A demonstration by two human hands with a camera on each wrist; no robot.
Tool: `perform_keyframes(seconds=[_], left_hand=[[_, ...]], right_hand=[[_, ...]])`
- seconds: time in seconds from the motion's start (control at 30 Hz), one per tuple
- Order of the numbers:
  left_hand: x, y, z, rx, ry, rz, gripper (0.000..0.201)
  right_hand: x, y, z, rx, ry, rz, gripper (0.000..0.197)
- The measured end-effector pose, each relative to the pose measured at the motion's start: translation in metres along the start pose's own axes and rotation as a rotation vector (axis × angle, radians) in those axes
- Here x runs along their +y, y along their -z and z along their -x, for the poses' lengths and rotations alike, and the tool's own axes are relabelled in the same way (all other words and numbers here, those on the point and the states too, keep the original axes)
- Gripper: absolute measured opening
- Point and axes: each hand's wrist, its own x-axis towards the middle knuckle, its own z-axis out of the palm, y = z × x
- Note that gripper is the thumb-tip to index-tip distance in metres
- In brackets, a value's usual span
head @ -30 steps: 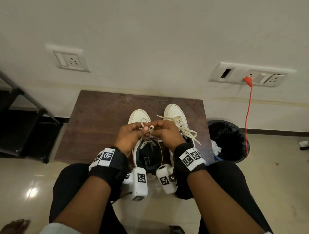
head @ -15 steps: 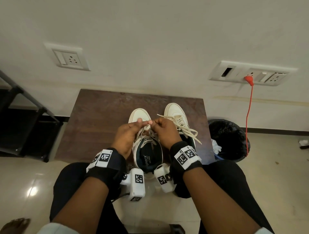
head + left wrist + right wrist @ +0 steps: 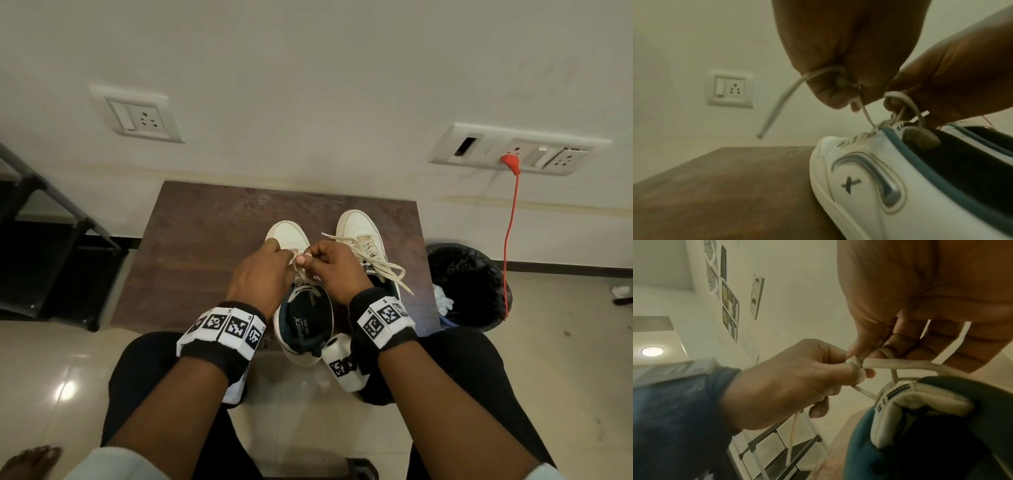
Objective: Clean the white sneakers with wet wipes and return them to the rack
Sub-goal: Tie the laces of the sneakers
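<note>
White sneakers point(image 3: 359, 236) on table, cream laces loose, teal-lined collars.

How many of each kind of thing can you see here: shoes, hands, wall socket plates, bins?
Shoes: 2, a left shoe and a right shoe
Hands: 2, left hand, right hand
Wall socket plates: 2
Bins: 1
Total: 7
</note>
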Motion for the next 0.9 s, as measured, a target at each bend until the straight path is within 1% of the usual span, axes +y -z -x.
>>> perform_keyframes(seconds=[0.07, 0.17, 0.27, 0.33, 0.4, 0.43, 0.5, 0.53, 0.63, 0.8, 0.83, 0.9], left_hand=[[-0.001, 0.004, -0.002, -0.032, 0.015, -0.055, 0.023], [-0.003, 0.01, -0.003, -0.046, 0.026, -0.073, 0.025], [-0.001, 0.014, -0.002, -0.027, 0.113, -0.007, 0.037], [-0.002, 0.013, 0.0, 0.001, 0.2, 0.165, 0.044], [-0.012, 0.008, 0.004, 0.023, 0.295, 0.423, 0.043], [-0.018, 0.005, 0.008, 0.013, 0.35, 0.521, 0.042], [-0.03, -0.002, 0.02, -0.037, 0.467, 0.622, 0.041], [-0.034, -0.005, 0.025, -0.064, 0.515, 0.643, 0.04], [-0.039, -0.013, 0.025, -0.098, 0.576, 0.659, 0.04], [-0.045, -0.016, 0.015, -0.105, 0.56, 0.552, 0.042], [-0.046, -0.018, 0.015, -0.104, 0.544, 0.506, 0.04], [-0.046, -0.018, 0.017, -0.096, 0.515, 0.363, 0.027]], right_hand=[[-0.002, 0.001, 0.0, 0.003, 0.008, 0.045, 0.011], [-0.003, 0.002, -0.001, 0.012, 0.007, 0.097, 0.014], [-0.004, 0.001, -0.002, 0.056, 0.037, 0.198, 0.02], [-0.004, 0.004, -0.004, 0.125, 0.037, 0.301, 0.022], [0.0, 0.014, -0.005, 0.214, -0.012, 0.458, 0.026], [0.002, 0.021, -0.006, 0.264, -0.056, 0.539, 0.024], [0.006, 0.031, -0.004, 0.336, -0.131, 0.641, 0.022], [0.007, 0.031, -0.003, 0.347, -0.142, 0.682, 0.022], [0.005, 0.022, -0.002, 0.354, -0.129, 0.834, 0.023], [0.006, 0.023, -0.004, 0.366, -0.094, 0.938, 0.023], [0.006, 0.023, -0.003, 0.356, -0.079, 0.944, 0.023], [0.006, 0.026, 0.003, 0.343, -0.042, 0.926, 0.024]])
